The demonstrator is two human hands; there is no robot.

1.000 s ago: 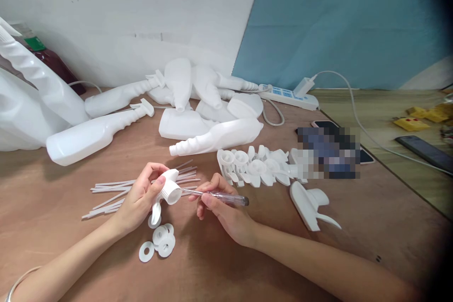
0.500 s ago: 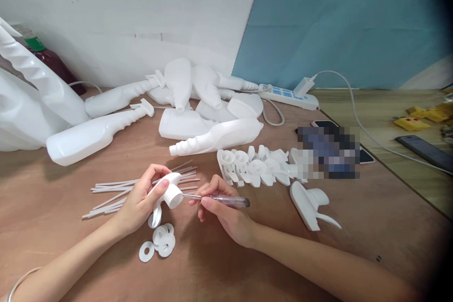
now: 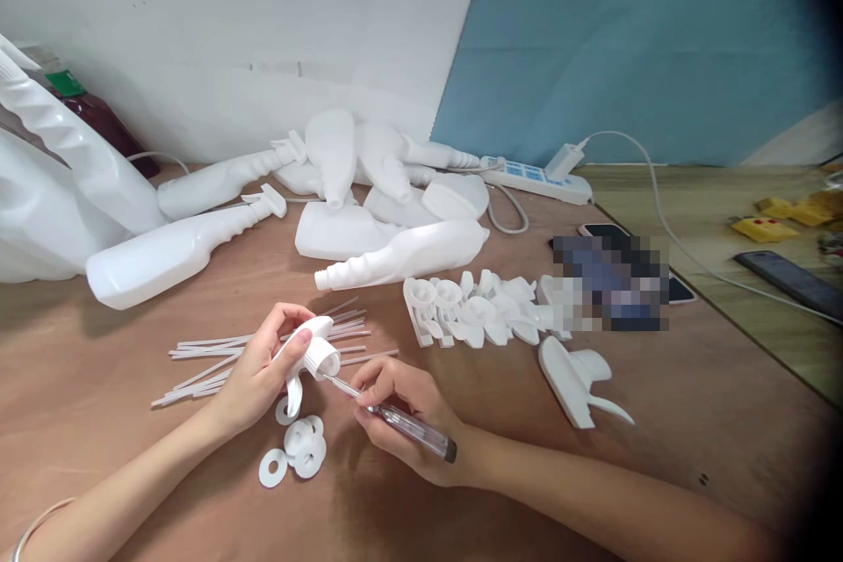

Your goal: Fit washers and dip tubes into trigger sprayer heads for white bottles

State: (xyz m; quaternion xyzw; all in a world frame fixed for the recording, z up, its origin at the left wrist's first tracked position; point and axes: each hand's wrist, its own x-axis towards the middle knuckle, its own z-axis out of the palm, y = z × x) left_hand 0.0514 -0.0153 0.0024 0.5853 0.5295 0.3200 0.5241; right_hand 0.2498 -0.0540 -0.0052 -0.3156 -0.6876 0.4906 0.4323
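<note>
One screwdriver is in view, and one spray trigger head is held up off the table. One more trigger head lies alone at the right, beside a clustered row of others too overlapped to count. About five white washers lie together. The thin tubes and white bottles overlap too much for a count. One power strip lies behind.

No legible text, labels or nos. anywhere; phone area is pixelated, unreadable.
</note>
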